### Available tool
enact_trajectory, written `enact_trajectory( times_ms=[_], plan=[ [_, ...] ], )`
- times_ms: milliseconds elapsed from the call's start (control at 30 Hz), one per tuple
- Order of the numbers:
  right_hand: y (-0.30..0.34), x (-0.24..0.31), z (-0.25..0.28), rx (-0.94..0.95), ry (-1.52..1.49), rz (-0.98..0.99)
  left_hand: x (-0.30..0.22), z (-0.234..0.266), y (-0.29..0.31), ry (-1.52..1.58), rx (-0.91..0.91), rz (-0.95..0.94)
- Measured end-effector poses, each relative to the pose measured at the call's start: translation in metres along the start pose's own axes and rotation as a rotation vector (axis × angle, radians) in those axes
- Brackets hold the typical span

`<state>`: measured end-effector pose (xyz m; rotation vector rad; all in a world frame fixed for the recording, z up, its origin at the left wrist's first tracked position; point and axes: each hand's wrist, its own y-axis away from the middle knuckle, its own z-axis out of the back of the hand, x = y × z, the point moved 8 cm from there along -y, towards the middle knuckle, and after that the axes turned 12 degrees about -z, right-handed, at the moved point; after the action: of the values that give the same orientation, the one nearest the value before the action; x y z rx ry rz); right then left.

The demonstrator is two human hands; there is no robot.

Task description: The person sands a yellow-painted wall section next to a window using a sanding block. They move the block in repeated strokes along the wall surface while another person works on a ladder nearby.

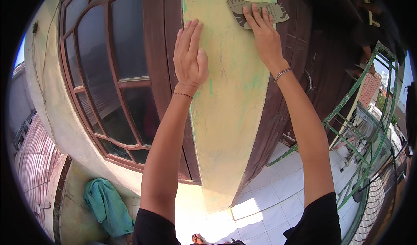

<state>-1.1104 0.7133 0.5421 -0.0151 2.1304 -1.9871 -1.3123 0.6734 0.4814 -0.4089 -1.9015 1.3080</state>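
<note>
My right hand [267,41] presses a torn sheet of sandpaper [237,7], its printed grey-brown backing facing me, against the upper part of a yellow wall strip [230,110]. The fingers lie over the sheet, and its right end reaches the brown door frame. Patches of green show through the worn yellow paint. Held flat with fingers stretched upward, my left hand [191,56] is at the wall's left edge beside the brown window frame [170,101]. Nothing is in it. Its palm side is partly hidden, so I cannot tell how firmly it touches.
A brown-framed window [130,41] stands on the left. To the right are a dark wooden door [299,41] and a green metal scaffold [365,84], with another person's foot [357,71] near its top. A teal cloth [106,206] lies low on the left. White tiles [265,197] cover the floor.
</note>
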Motion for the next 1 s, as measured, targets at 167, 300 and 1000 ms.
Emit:
enact_trajectory(
  times_ms=[167, 300, 1000],
  plan=[
    [0.25, 0.075, 0.019, 0.354, -0.201, 0.991, -0.003, -0.003, 0.002, -0.064, 0.061, -0.057],
    [0.153, 0.066, 0.021, 0.161, -0.145, 0.704, 0.004, -0.003, 0.006, -0.163, 0.154, -0.106],
    [0.223, 0.013, 0.017, 0.205, -0.138, 0.646, -0.014, -0.008, -0.002, -0.246, 0.24, -0.064]
  ],
)
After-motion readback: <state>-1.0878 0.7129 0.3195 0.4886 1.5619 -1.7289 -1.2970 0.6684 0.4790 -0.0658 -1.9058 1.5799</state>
